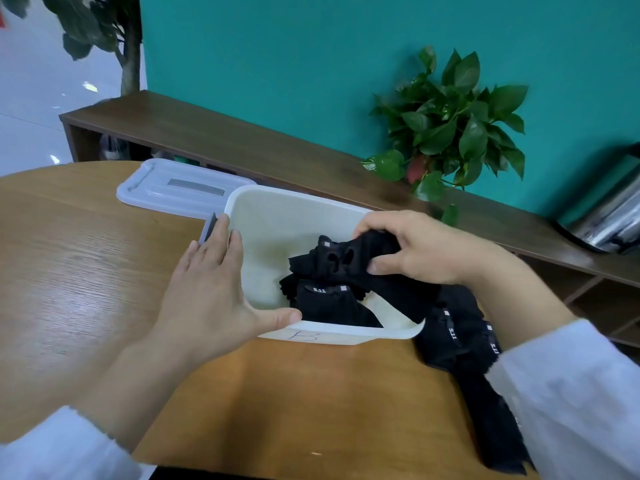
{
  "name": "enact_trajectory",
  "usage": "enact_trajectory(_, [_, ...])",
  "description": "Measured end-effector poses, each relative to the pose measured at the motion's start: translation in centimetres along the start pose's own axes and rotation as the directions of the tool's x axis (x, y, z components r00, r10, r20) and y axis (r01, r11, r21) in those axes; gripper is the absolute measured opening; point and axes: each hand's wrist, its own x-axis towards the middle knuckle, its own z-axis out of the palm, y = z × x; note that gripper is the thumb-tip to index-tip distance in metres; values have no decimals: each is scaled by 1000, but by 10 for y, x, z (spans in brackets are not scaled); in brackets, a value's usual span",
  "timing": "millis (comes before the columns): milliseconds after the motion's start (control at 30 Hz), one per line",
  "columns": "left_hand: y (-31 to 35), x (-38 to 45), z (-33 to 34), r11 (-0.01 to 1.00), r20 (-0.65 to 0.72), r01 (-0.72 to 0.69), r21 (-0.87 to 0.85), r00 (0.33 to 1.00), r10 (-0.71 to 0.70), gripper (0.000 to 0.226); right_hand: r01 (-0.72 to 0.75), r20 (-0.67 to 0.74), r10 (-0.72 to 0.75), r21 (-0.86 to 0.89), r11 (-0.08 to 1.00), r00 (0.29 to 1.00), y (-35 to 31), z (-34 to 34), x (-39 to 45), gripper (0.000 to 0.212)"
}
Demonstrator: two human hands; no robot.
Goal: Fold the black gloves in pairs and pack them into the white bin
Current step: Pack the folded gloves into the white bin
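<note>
The white bin [277,220] stands on the wooden table. My left hand [214,289] lies flat against its left wall, fingers straight, thumb hooked over the near rim. My right hand [422,251] grips a folded pair of black gloves [346,261] and holds it over the inside of the bin. Under it, on the bin floor, lies another folded black pair [332,303] with a small white label. More black gloves [464,344] lie in a loose pile on the table at the bin's right, partly under my right forearm.
The bin's translucent lid [173,188] lies on the table behind the bin at the left. A dark wooden shelf [242,140] runs along the teal wall, with a potted plant [446,126] and a metal kettle [606,216] on it.
</note>
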Motion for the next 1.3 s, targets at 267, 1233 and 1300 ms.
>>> enact_trajectory(267, [0,-2,-3,1000,21,4,-17,1000,-3,149,22,197,13,-174,984,980,21,56,48,40])
enact_trajectory(1233, [-1,-4,0,999,-16,-14,-35,1000,14,150,-18,187,89,-351,936,978,55,119,42,67])
enact_trajectory(1300, [0,-5,-1,999,-17,-7,-45,1000,6,149,-14,195,89,-359,933,977,56,119,43,67])
